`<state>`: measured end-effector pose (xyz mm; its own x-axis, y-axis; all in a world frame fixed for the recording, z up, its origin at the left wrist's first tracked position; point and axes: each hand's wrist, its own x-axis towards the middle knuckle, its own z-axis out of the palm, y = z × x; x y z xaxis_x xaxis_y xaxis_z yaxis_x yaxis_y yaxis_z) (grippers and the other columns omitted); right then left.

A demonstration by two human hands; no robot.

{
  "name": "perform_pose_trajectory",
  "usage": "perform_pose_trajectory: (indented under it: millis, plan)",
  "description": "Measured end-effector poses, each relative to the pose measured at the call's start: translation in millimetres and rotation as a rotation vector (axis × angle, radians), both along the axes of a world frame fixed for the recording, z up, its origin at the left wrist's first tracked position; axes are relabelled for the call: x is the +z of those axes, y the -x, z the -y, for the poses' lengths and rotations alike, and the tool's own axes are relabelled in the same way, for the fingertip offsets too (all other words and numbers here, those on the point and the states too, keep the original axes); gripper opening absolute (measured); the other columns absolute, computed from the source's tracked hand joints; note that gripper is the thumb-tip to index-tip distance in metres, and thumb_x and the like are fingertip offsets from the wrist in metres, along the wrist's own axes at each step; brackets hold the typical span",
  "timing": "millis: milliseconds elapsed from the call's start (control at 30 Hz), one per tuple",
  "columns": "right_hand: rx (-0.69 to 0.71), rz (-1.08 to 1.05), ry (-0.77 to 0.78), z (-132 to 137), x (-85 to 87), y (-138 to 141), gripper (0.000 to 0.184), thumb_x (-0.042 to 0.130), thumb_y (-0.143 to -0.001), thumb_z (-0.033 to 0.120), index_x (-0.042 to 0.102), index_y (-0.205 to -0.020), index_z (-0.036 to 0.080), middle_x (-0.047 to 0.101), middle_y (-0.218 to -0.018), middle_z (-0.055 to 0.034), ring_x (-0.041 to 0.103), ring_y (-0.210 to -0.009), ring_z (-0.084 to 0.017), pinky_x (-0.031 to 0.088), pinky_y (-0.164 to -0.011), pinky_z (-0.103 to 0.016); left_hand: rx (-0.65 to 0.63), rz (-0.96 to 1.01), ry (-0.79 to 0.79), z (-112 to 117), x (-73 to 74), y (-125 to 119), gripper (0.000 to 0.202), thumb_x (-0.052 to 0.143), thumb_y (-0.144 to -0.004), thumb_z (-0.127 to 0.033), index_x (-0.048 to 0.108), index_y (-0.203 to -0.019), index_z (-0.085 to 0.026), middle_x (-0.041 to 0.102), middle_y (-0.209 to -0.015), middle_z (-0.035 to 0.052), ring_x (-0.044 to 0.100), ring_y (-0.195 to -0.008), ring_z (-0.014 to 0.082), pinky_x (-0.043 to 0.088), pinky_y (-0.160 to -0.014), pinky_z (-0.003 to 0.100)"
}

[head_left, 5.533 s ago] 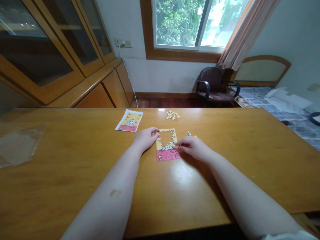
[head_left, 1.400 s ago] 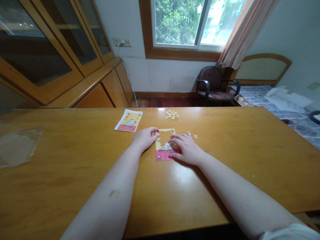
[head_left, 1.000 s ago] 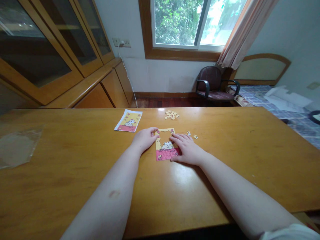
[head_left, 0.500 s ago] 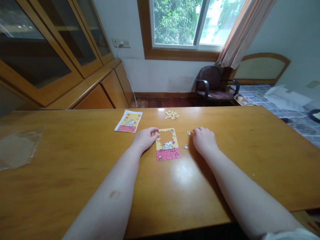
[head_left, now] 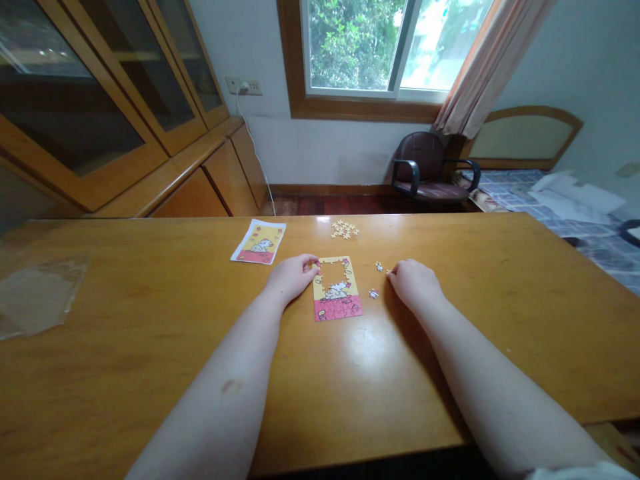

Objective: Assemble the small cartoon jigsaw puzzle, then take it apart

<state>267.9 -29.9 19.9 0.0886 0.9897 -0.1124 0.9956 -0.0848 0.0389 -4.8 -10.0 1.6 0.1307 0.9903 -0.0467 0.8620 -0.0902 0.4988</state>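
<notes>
A partly filled jigsaw puzzle lies flat on the wooden table, yellow above and pink below, with a white cartoon animal and a gap in its upper middle. At its upper left edge is my left hand, thumb and fingers closed on the border. To the right, my right hand rests low over the table and pinches a small puzzle piece at its fingertips. Two small white-patterned clumps of pieces, an upper clump and a lower clump, lie between the puzzle and that hand.
Behind the puzzle sits a pile of loose pieces. A printed reference picture lies to the left of it. Clear plastic wrapping is at the table's far left. Beyond the table stand a chair and a glass-door cabinet.
My right hand has shifted slightly right and turned, and a small piece now shows at its fingertips. My left hand stays at the puzzle's edge.
</notes>
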Motion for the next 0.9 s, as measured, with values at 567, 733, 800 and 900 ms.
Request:
perform_pose_trajectory:
  millis: [567,733,800,900]
  plan:
    - [0.068,-0.422,0.05,0.5,-8.7,6.4,0.006,0.065,-0.071,0.023,0.063,-0.074,0.018,0.068,-0.077,-0.0031,0.058,-0.067,-0.014,0.036,-0.057,-0.022,-0.001,0.005,0.007,0.6,1.5,-0.2,0.036,0.053,-0.081,-0.044,0.066,-0.111,-0.029,0.067,-0.081,0.0011,0.06,-0.076,0.0179,0.035,-0.057,0.026]
    - [0.152,-0.585,-0.064,7.4,-7.4,12.8,0.016,0.06,-0.078,0.025,0.064,-0.092,0.02,0.067,-0.079,-0.0004,0.057,-0.069,-0.013,0.038,-0.06,-0.023,-0.003,0.012,0.009,1.6,3.2,-0.8,0.035,0.054,-0.081,-0.044,0.066,-0.11,-0.028,0.068,-0.082,0.0016,0.06,-0.075,0.0183,0.035,-0.057,0.027]
    - [0.23,-0.64,-0.08,11.4,-7.8,18.3,0.023,0.057,-0.081,0.025,0.065,-0.103,0.023,0.068,-0.082,-0.0004,0.058,-0.071,-0.013,0.04,-0.063,-0.023,-0.003,0.011,0.009,1.7,3.3,-0.7,0.036,0.054,-0.081,-0.044,0.066,-0.11,-0.028,0.068,-0.082,0.002,0.06,-0.076,0.0184,0.035,-0.058,0.026]
    - [0.352,-0.675,-0.067,16.2,-10.7,28.2,0.024,0.057,-0.083,0.026,0.069,-0.105,0.023,0.069,-0.089,-0.0028,0.059,-0.077,-0.015,0.043,-0.07,-0.025,-0.005,0.008,0.003,1.1,2.0,-0.4,0.035,0.053,-0.081,-0.044,0.066,-0.11,-0.029,0.068,-0.081,0.0012,0.06,-0.076,0.0182,0.036,-0.059,0.026]
